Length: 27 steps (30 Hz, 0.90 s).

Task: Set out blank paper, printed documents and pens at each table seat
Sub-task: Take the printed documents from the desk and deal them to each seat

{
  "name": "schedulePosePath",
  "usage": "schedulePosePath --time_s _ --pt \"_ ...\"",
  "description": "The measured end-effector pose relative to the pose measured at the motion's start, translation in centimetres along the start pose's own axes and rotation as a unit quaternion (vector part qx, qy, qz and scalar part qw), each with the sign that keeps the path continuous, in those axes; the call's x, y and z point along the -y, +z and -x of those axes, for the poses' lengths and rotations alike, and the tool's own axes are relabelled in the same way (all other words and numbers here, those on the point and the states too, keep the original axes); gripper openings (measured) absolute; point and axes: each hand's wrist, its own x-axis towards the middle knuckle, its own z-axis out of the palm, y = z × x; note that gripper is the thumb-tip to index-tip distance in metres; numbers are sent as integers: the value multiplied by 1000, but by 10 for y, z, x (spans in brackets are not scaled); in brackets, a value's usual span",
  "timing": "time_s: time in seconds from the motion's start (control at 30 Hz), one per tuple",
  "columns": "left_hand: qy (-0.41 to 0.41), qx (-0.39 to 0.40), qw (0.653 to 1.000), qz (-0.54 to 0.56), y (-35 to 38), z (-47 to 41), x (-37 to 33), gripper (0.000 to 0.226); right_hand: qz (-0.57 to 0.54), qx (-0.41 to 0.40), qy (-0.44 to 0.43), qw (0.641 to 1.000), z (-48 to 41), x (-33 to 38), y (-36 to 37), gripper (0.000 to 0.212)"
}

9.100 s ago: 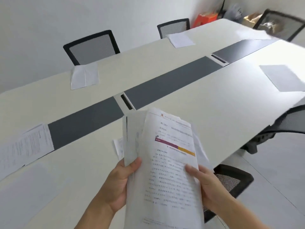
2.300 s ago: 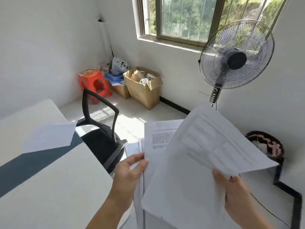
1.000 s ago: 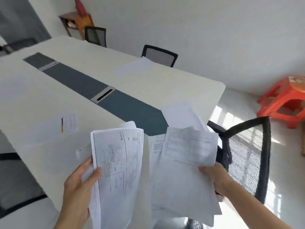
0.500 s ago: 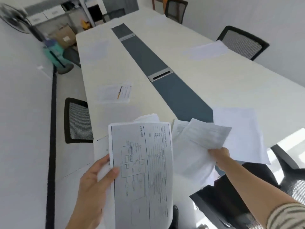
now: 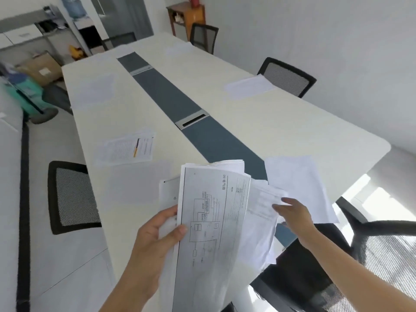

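Observation:
My left hand (image 5: pixel 155 237) grips a stack of printed documents (image 5: pixel 209 233) upright, a wiring diagram on top. My right hand (image 5: pixel 292 216) pinches a printed sheet (image 5: pixel 261 224) that hangs low over the near end of the long white table (image 5: pixel 270 122), beside a blank sheet (image 5: pixel 297 183) lying at the end seat. A printed document with a yellow pen on it (image 5: pixel 128 148) lies at the left seat, and a blank sheet (image 5: pixel 139 185) lies just nearer. More blank sheets (image 5: pixel 247 86) lie at the right-side seats.
Black mesh chairs stand at the left (image 5: pixel 72 197), at the right side (image 5: pixel 286 75), at the far end (image 5: pixel 203 37) and at the near end (image 5: pixel 371 244). A grey strip with a cable slot (image 5: pixel 191 119) runs down the table's middle. Boxes and shelving (image 5: pixel 38 66) crowd the far left corner.
My head has turned along the table and dipped closer. My right hand has lowered its printed sheet toward the table's near end, next to the blank sheet. The left hand keeps its stack.

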Motion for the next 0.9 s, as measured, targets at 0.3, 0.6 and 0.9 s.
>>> schedulePosePath --time_s 0.3,0.6,0.9 --pt "12 186 981 -52 47 -46 -9 37 -288 202 -2 936 145 26 -20 51" --pt "-23 251 968 13 106 -41 11 61 -291 -120 -80 946 201 16 -75 25" --pt "-18 382 924 -10 197 17 12 25 -388 -132 -59 911 241 -42 -166 37"
